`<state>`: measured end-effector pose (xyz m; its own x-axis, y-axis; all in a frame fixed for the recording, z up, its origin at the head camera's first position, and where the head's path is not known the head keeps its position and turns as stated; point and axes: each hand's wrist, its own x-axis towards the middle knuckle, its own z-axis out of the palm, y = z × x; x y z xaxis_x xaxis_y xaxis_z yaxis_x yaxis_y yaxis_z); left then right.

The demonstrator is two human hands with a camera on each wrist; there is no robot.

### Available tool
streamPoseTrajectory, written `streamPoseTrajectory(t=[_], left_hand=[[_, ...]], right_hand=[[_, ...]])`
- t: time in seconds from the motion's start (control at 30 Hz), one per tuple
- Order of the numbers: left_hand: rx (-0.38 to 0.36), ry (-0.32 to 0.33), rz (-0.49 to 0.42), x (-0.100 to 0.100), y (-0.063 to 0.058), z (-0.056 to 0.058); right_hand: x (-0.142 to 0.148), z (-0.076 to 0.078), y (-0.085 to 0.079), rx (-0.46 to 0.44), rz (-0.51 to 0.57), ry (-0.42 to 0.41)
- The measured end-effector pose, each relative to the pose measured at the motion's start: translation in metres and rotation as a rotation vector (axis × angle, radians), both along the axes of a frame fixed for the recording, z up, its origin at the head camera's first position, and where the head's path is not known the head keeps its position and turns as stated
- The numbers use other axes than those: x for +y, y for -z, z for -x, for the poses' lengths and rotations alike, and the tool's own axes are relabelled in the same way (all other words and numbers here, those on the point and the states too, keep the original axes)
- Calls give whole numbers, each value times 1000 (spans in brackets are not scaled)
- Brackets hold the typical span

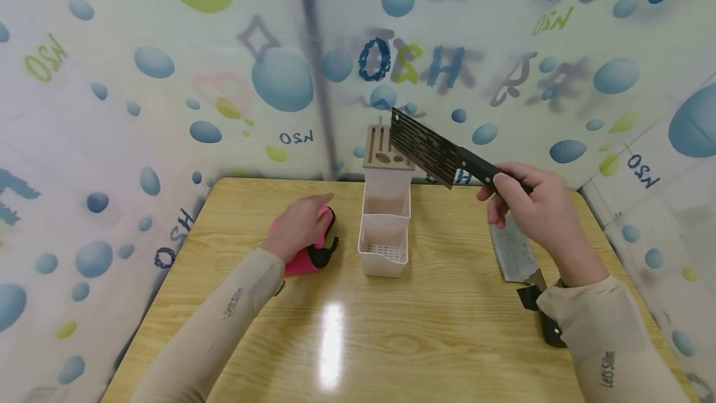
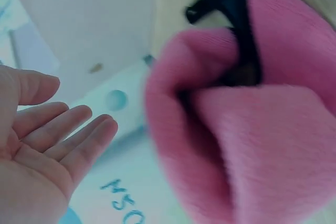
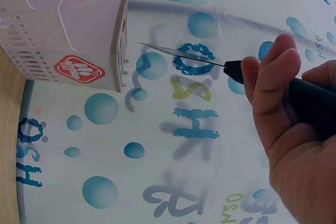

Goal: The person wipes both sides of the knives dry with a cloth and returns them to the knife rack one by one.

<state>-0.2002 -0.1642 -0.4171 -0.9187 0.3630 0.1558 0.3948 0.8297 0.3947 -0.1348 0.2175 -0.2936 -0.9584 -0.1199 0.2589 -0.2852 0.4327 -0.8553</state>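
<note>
My right hand (image 1: 539,204) grips the black handle of a cleaver (image 1: 425,145), raised above the table. Its dark, streaked blade points up and left and overlaps the slotted top of a knife holder (image 1: 386,194) in the head view. The right wrist view shows the blade (image 3: 184,53) nearly edge-on, a little apart from the holder's slotted face. My left hand (image 1: 299,226) is over a pink fleecy item (image 1: 302,263) with black trim and a black strap end. In the left wrist view its fingers are extended and the palm is bare, beside the pink fleece (image 2: 273,140).
A second cleaver (image 1: 511,254) with a dark handle lies on the table (image 1: 436,341) at the right, partly beneath my right forearm. The holder has two lower open compartments and stands near the table's back edge. A patterned wall covering (image 1: 268,148) rises behind and at both sides.
</note>
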Motion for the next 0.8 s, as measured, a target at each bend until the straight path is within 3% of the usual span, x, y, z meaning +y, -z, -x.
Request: streamPoseTrajectory(t=[0.2, 0.3, 0.53, 0.8], left_hand=[[-77, 21, -88, 16, -16, -4], [-140, 7, -153, 23, -18, -5], [-266, -34, -282, 42, -9, -5], [-243, -82, -375, 52, 9, -6]], right_hand=[[1, 3, -6, 1, -24, 23], [0, 4, -9, 12, -40, 37], [2, 8, -15, 24, -73, 47], [2, 8, -17, 48, -96, 53]])
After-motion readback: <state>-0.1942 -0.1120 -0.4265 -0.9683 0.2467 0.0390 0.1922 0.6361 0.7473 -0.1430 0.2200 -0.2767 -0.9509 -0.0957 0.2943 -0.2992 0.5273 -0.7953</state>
